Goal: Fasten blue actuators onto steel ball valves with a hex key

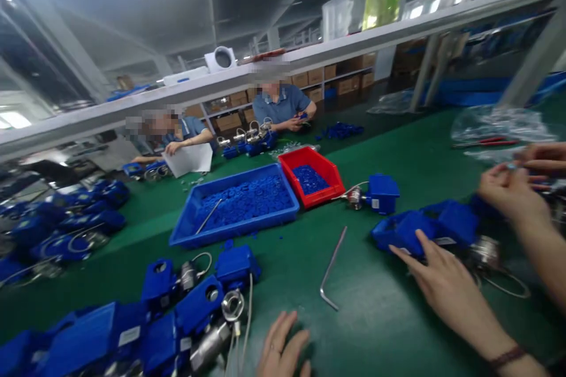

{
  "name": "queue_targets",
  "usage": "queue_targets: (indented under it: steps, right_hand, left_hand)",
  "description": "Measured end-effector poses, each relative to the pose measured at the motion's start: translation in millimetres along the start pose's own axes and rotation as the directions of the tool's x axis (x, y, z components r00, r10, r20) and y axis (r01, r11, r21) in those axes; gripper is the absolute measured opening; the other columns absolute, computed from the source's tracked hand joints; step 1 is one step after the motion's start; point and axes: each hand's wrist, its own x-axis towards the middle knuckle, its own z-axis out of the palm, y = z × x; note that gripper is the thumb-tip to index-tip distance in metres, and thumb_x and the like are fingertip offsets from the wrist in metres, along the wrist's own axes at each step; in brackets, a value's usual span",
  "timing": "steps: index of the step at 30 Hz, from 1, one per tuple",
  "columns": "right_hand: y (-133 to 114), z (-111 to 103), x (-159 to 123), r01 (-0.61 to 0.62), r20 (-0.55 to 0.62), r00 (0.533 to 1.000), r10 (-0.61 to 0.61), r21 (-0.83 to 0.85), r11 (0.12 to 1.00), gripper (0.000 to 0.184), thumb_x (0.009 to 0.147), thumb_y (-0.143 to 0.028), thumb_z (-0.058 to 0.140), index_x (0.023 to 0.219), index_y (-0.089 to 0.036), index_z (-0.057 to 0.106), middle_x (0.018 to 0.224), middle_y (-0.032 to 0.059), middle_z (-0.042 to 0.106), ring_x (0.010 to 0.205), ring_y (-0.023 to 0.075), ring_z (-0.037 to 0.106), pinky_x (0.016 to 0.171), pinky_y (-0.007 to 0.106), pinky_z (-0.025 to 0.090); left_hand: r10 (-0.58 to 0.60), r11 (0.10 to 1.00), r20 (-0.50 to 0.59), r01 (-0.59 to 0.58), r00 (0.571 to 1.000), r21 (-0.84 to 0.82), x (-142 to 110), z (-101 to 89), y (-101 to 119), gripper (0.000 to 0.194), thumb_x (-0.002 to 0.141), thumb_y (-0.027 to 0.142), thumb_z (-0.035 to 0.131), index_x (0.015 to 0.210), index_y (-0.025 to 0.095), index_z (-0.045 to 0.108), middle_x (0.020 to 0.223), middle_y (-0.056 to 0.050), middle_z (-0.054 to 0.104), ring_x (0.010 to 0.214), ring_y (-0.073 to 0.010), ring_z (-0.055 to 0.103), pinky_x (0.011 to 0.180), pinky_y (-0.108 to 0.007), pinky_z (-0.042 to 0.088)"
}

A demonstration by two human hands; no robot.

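Here, left hand: fingers loosely parted, near the hex key.
Right hand: spread wide over a blue housing; I can't confirm contact.

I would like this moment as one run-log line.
left hand: nothing visibly held; right hand: at blue housing; hex key: lying on green table

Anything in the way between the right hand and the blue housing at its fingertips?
Nothing visible. The right hand has its fingers spread over the near side of the blue housing; firm contact can't be confirmed. Another person's hand is farther right, not between them.
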Motion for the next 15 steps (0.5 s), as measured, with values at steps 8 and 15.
queue_targets:
  steps: [8, 15]
  right_hand:
    - [-57.6, 19.0, 17.0, 0.177, 0.058, 0.981, -0.188, 0.153, 0.972, 0.046, 0.090, -0.038, 0.039, 0.129, -0.021, 0.057, 0.138, 0.0145, 0.045, 0.122, 0.0383, 0.047, 0.092, 0.057, 0.047]
    - [-133.6, 23.5, 9.3, 0.088, 0.463, 0.819, -0.338, 0.482, 0.872, 0.051, 0.084, -0.027, 0.055, 0.135, -0.034, 0.050, 0.145, 0.0044, 0.039, 0.130, 0.0311, 0.041, 0.103, 0.051, 0.043]
  left_hand:
    - [-0.436, 0.897, -0.004, 0.435, 0.900, 0.073, 55.9, -98.1, -45.9, 0.029, 0.091, 0.026, 0.046, 0.118, 0.022, 0.057, 0.116, -0.009, 0.063, 0.091, -0.0180, 0.067, 0.075, -0.031, 0.059]
    - [-0.433, 0.889, 0.146, 0.394, 0.890, 0.233, 109.7, -80.1, -85.7, 0.068, 0.058, 0.013, 0.075, 0.124, 0.012, 0.054, 0.120, -0.018, 0.056, 0.109, -0.0379, 0.056, 0.093, -0.057, 0.046]
